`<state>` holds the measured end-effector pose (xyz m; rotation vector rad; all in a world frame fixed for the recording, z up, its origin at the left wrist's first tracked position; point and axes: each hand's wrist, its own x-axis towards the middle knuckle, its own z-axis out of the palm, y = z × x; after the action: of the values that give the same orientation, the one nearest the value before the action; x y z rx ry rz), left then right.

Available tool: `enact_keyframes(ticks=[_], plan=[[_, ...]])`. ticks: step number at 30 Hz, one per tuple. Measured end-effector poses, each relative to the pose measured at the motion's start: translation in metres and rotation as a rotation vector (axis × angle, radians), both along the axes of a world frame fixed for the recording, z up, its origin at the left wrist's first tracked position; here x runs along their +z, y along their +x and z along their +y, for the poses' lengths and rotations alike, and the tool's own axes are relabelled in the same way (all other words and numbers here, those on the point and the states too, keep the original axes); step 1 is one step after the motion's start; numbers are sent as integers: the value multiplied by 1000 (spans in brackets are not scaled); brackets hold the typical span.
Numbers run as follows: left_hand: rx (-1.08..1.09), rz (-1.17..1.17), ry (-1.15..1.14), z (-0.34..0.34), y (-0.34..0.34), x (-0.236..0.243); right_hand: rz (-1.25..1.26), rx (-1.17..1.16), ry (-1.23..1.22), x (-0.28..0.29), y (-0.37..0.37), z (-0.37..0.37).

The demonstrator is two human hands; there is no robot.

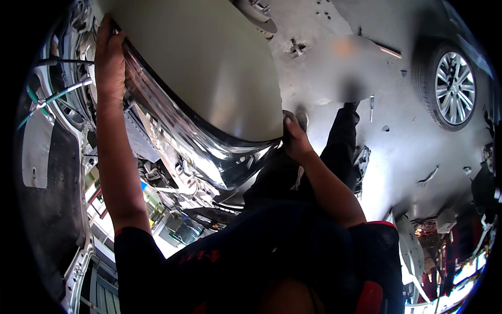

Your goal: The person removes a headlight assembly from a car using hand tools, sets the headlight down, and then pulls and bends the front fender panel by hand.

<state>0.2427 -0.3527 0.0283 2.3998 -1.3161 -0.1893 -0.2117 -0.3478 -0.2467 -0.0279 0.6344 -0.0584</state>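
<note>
Head view, far left: a dark sheet with a pale patch fills the rim, and a teal-and-silver rod slants up towards your left wrist. Your left hand is partly closed on the upper left edge of the panel—fingers stretched upward, thumb bent beside them, the edge between. Below your left forearm lies an open bay of metal parts and wiring, with bright window light showing further down.

The panel sits in the upper middle, between your two hands: a broad, curved, grey-beige piece, with a glossy dark strip running beneath its lower left edge. At its lower right corner you have your right hand closed around the edge, thumb on the near side; its fingers are mostly hidden, so you cannot tell how far they curl.

Just right of that hand, a dark-trousered leg stretches up across the grey floor, ending near a blurred patch. A slim tool lies beside it, and a thin bar lies higher up. Far right stands a wheel—black tyre, silver spokes—well apart from your hands.
</note>
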Motion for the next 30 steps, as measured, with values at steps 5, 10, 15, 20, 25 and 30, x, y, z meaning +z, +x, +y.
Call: enact_keyframes(ticks=[5, 10, 15, 20, 25, 30], plan=[[268, 354, -53, -38, -32, -7, -68, 19, -402, -22, -18, 1], [285, 354, -83, -35, -35, 2, -36, -80, -405, -10, -9, 7], [255, 401, -172, -37, -30, -4, -35, -101, -557, -41, -5, 21], [256, 427, -241, -29, -28, -6, -4, -87, -481, -28, -5, 19], [154, 349, -179, -12, 13, -14, 34, -110, -264, -5, -6, 18], [242, 337, -202, -19, -3, -15, -86, -122, -167, -48, 9, 37]])
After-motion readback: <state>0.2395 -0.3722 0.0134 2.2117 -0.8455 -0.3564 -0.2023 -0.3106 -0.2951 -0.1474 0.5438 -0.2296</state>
